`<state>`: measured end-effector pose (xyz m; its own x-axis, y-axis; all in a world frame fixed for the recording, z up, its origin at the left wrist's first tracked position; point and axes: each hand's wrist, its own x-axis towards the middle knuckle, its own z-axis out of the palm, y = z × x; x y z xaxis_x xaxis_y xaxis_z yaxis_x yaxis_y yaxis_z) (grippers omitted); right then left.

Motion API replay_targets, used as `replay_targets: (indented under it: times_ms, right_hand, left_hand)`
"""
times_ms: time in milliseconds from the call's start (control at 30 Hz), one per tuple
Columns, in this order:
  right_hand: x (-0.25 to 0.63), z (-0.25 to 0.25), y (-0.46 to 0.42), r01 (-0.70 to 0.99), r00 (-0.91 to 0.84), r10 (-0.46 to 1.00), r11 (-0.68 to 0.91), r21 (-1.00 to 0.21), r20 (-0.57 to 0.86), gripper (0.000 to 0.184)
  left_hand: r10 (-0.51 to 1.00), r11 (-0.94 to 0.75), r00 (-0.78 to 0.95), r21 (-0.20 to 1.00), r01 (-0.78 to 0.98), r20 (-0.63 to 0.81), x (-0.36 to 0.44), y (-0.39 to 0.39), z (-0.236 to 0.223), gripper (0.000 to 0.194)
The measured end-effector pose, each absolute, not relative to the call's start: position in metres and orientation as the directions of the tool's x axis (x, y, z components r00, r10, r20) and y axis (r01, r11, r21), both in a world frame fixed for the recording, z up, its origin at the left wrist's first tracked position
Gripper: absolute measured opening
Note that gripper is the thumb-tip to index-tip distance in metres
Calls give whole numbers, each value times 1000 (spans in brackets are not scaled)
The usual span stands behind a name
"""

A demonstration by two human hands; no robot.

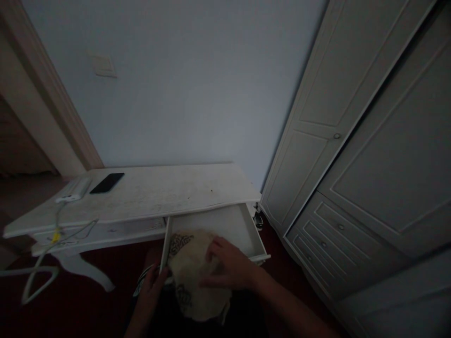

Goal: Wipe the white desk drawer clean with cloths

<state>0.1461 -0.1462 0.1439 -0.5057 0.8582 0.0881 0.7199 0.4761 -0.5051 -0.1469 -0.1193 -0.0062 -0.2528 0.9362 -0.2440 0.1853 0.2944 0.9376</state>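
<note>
A cream cloth bag with dark printed patterns lies bunched over the front of a pulled-out white drawer, partly inside it. From its lower right end hangs a short strand. My right hand is over the bag's right side, thumb and fingers spread apart and curved towards the cloth. At the drawer's front left corner, my left hand has its fingers curled beside the bag's left edge. Dim light hides whether those fingers grip the cloth or the drawer.
The drawer belongs to a white table against the wall. On its left lie a dark phone and a white power strip, whose cable hangs down in front. A white wardrobe stands close on the right. Dark red flooring shows below.
</note>
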Motion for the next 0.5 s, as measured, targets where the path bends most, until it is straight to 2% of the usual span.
replay_targets:
  times_ms: [67,133,167,267,333,433,500]
  right_hand:
    - [125,131,-141,764,-358,918,392,-513,169,88]
    - [99,112,-133,805,-387,910,412,-428,148,106]
    - [86,101,-128,816,-440,892,444,-370,100,104]
    - [58,74,-115,801,-583,810,559,-214,-66,67]
    - [55,66,-111,760,-648,757,635,-138,-85,44]
    - [75,66,-115,733,-680,733,677,-62,-20,31]
    - [100,69,-122,748,-664,748,663,-46,-8,34]
  left_hand:
    - [936,296,-246,940,168,-251,-146,-118,-9,77]
    - [937,293,-239,944,149,-253,-143,-116,-11,74]
    - [938,290,-238,946,142,-252,-141,-115,-12,72]
    - [939,287,-232,950,126,-253,-137,-110,-12,68]
    - [941,285,-223,951,119,-254,-135,-108,-11,71]
    - [944,281,-209,953,109,-255,-135,-110,-9,77]
    - [945,281,-201,954,104,-257,-135,-113,-9,77]
